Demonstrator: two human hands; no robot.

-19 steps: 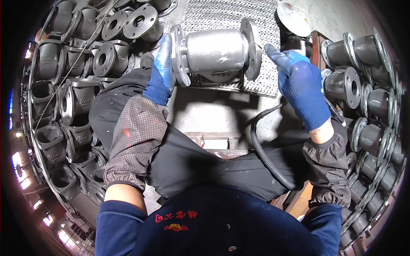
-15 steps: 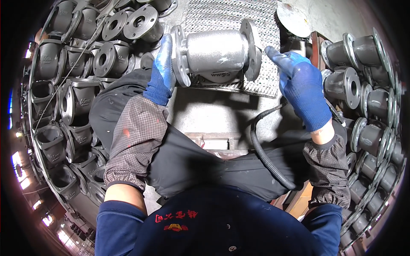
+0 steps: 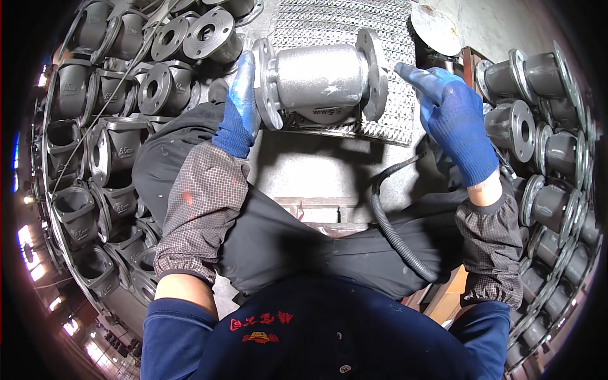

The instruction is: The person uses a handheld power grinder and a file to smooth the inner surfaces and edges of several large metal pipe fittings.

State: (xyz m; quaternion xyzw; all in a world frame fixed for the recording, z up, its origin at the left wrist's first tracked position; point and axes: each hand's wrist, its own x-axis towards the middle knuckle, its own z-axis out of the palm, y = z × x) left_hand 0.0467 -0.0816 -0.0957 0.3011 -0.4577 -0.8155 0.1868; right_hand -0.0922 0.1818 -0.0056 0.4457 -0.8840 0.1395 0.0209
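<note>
A grey flanged valve body [image 3: 320, 76] lies on its side on a metal grating, with a round flange at each end. My left hand [image 3: 240, 101], in a blue glove, is at its left flange, the visible finger upright along the flange face; the other fingers are hidden behind it. My right hand [image 3: 443, 104], also gloved in blue, is just right of the other flange. Its index finger points at that flange, and the remaining fingers are curled under, hiding whatever they hold. A dark thin part [image 3: 505, 163] shows beside the right wrist.
Many grey flanged castings [image 3: 114, 149] are stacked on the left, and more castings [image 3: 551, 202] on the right. A corrugated black hose [image 3: 399, 237] curves over my right thigh toward the right hand. Beyond the grating [image 3: 392, 126] is a pale round disc [image 3: 436, 30].
My right hand has shifted slightly to the right, its wrist a little higher. My left hand stays at the flange, and the valve body remains in nearly the same place.
</note>
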